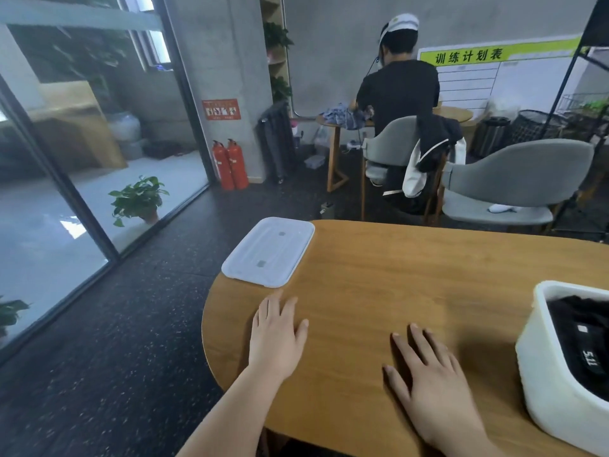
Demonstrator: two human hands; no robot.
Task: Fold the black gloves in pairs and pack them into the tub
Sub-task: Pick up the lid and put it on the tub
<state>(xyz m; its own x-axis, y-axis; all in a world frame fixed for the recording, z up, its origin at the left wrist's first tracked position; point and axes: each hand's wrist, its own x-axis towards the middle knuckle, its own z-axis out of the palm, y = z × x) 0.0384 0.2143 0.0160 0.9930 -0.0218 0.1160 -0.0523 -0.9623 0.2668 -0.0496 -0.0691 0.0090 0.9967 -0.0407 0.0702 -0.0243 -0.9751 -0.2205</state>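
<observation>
The left hand [278, 334] lies palm down on the wooden desk [395, 275], its fingers [273, 308] straight and close together, holding nothing, with the tips just short of the translucent white lid [268, 252] that overhangs the desk's left edge. The right hand [431, 384] also rests flat on the desk, fingers spread slightly apart and gripping nothing, just beside the white tub [540, 357] but not touching it. The black gloves [580, 334] are inside the tub at the desk's right end, with a white-printed label showing on top.
</observation>
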